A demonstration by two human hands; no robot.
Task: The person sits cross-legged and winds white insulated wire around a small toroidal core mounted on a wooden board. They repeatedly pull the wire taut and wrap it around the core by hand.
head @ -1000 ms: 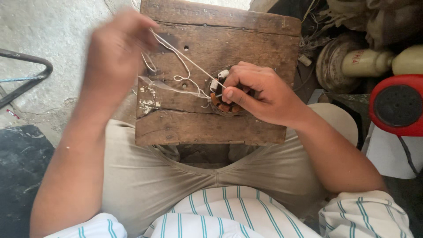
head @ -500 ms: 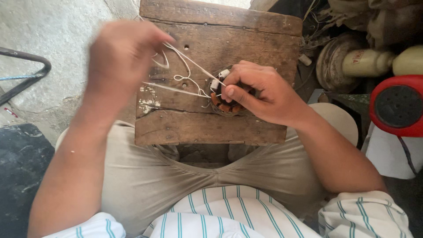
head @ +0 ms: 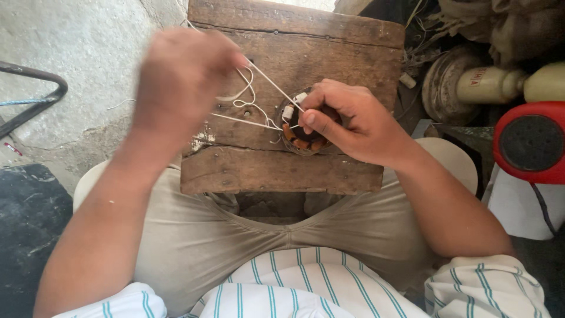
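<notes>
A small round motor winding (head: 301,140) with copper coils rests on a worn wooden block (head: 294,171) that lies across my lap. My right hand (head: 347,126) is closed over it, pressing it down with thumb and fingers. White string (head: 259,106) runs from the winding up and left to my left hand (head: 179,82). That hand is raised above the block's left part, blurred, with its fingers pinched on the string and pulling it taut. Loose loops of string lie on the wood between both hands.
A red round machine part (head: 529,141) and a cream-coloured motor body (head: 488,85) sit at the right. A dark metal bar (head: 35,97) lies on the concrete floor at the left. A dark mat (head: 26,229) is at the lower left.
My left hand has shifted right and slightly down with the string, drawing it tighter. My right hand has stayed on the winding.
</notes>
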